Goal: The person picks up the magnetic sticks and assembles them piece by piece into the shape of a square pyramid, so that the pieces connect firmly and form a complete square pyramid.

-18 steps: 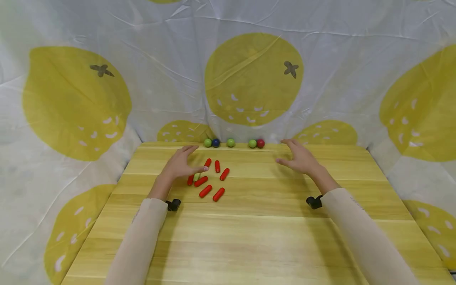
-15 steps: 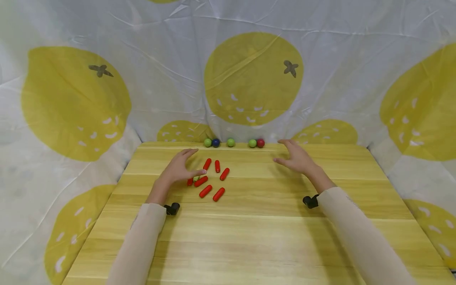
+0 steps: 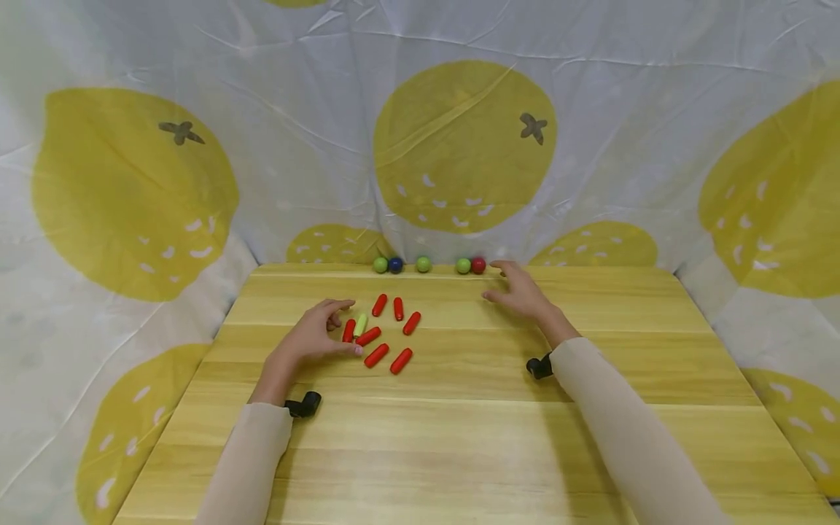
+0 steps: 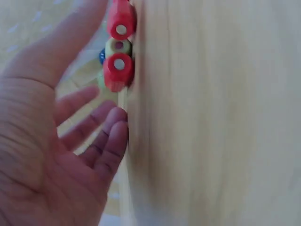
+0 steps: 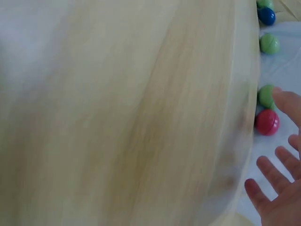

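Note:
Several red cylinders (image 3: 377, 355) and one pale green cylinder (image 3: 360, 324) lie scattered on the wooden table (image 3: 459, 437). My left hand (image 3: 341, 328) rests just left of them with relaxed fingers, its thumb beside a red piece, holding nothing. The left wrist view shows my left hand (image 4: 101, 101) with its palm turned to two red cylinders (image 4: 117, 70) and the green cylinder (image 4: 118, 46). My right hand (image 3: 502, 283) hovers with fingers spread, fingertips close to the red ball (image 3: 478, 265) at the table's far edge. In the right wrist view its fingertips (image 5: 282, 174) are near the red ball (image 5: 267, 122).
A row of balls lines the far edge: green (image 3: 380, 265), blue (image 3: 395, 265), green (image 3: 424, 264), green (image 3: 463, 265), then red. A white cloth with yellow lemons (image 3: 466, 146) hangs behind and at both sides. Bare wood fills the near half.
My left hand has drawn back toward me, uncovering the green cylinder. My right hand has moved left along the far edge, closer to the red ball.

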Motion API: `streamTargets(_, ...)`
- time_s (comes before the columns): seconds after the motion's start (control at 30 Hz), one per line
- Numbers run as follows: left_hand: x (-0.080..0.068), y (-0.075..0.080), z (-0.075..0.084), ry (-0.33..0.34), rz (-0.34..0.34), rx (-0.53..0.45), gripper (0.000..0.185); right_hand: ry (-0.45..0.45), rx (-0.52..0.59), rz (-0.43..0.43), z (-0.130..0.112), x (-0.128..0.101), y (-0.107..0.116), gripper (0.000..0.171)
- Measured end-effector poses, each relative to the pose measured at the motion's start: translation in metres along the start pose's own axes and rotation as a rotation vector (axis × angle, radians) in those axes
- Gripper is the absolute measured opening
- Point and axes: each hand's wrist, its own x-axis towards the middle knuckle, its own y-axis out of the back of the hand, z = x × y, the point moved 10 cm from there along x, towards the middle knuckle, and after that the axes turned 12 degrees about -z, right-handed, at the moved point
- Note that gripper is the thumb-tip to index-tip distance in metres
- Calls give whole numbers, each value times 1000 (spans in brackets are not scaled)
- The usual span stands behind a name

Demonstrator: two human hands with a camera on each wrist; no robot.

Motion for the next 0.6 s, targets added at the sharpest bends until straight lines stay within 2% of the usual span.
streamTargets(0.1,-4,-3,-3,-1,4,-6,101,-7,31,18,-2,8,-2,75)
streamTargets(0.3,-12,-10,-6,-27,45,-31,77,-16,85,47,0,18,-9,77)
streamTargets(0.43,-18,-10,-5,-41,75,-30,65,-1,13,35,-3,22,-15,81)
streamTargets(0.6,-19,-9,-4,-51,84,-24,60,28,-88,29,-12,23,-16,81)
